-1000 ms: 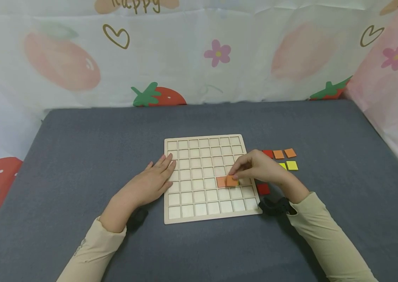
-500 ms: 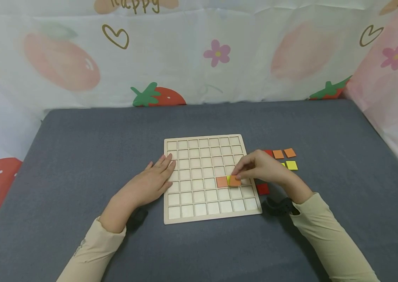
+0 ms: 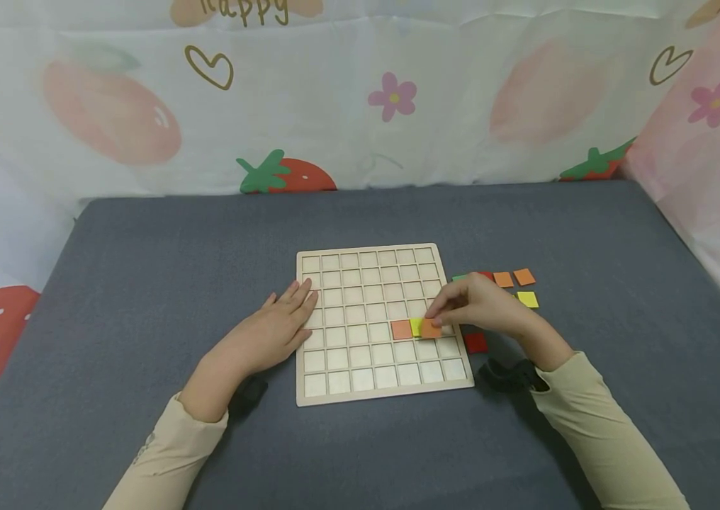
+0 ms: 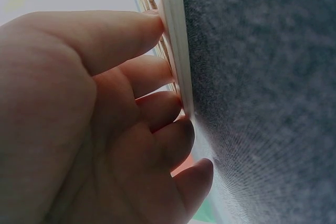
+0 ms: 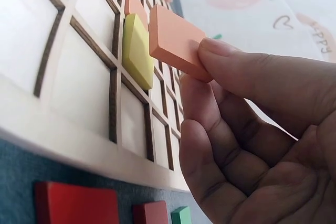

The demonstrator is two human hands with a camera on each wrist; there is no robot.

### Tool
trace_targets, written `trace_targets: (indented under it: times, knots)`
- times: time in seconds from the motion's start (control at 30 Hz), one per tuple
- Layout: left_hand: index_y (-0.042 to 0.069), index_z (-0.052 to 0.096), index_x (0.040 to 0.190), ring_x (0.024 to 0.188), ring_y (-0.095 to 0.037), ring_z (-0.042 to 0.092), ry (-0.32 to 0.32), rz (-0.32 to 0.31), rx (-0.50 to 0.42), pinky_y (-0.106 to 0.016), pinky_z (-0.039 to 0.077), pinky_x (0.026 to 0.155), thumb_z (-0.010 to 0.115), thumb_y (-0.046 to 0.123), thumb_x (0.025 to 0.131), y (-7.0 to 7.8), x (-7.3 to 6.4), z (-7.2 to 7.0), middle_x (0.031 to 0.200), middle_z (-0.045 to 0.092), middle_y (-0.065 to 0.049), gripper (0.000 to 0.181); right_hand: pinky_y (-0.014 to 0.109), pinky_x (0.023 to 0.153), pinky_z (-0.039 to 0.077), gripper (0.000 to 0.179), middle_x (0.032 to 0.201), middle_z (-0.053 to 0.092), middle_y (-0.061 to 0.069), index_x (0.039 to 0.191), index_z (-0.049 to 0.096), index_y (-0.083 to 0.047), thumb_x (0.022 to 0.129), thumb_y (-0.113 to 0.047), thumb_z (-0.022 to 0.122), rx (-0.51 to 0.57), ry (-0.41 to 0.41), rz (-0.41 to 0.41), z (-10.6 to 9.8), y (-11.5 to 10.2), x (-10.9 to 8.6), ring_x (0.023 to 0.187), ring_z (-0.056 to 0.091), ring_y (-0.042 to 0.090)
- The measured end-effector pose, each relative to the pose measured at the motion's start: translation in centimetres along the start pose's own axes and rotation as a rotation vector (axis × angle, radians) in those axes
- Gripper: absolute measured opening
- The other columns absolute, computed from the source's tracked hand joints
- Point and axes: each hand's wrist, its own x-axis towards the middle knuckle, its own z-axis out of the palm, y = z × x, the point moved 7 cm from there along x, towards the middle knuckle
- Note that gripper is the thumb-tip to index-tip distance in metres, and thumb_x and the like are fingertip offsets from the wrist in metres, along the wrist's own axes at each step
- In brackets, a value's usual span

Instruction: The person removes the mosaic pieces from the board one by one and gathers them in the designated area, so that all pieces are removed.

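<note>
A pale wooden grid board [image 3: 341,354] lies on the grey tabletop. My left hand [image 3: 271,329] rests on its left edge with fingers spread straight; in the left wrist view the fingertips touch the rim. Between thumb and fingers, my right hand [image 3: 477,304] pinches an orange square tile [image 5: 178,40] just above the board's right side. A yellow tile [image 5: 137,51] sits in a cell beneath and left of it. Farther left, another orange tile [image 3: 401,329] fills the neighbouring cell.
Right of the board lie loose tiles: a red one [image 3: 476,343] near the edge, two orange ones [image 3: 524,276] and a yellow one [image 3: 528,299] farther off. A green tile [image 3: 459,278] shows partly behind the right hand. Patterned cloth [image 3: 449,142] hangs behind the table.
My right hand has moved slightly to the right with the orange tile, uncovering more of the yellow tile on the board. The left hand has stayed in place.
</note>
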Motion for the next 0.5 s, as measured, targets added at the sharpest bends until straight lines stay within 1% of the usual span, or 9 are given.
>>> trace_targets:
  times: [0.2,0.5]
  knots:
    - [-0.006,0.028,0.145,0.141,-0.036,0.013,-0.008,-0.006,0.003,-0.056,0.02,0.109,0.046,0.019,0.1,0.03,0.03,0.01,0.153,0.016,-0.023,0.055,0.03,0.068,0.053,0.01,0.092,0.07,0.01,0.091,0.073,0.0,0.083,-0.005,0.071,0.018,-0.007,-0.005,-0.25,0.28,-0.28,0.078,0.063,0.013]
    - [-0.007,0.028,0.145,0.141,-0.036,0.013,-0.005,-0.007,-0.005,-0.056,0.02,0.109,0.047,0.019,0.1,0.04,0.0,-0.03,0.153,0.016,-0.023,0.055,0.028,0.071,0.053,0.011,0.093,0.07,0.01,0.092,0.073,0.0,0.083,-0.005,0.071,0.011,-0.002,0.004,-0.56,0.75,-0.72,0.082,0.063,0.014]
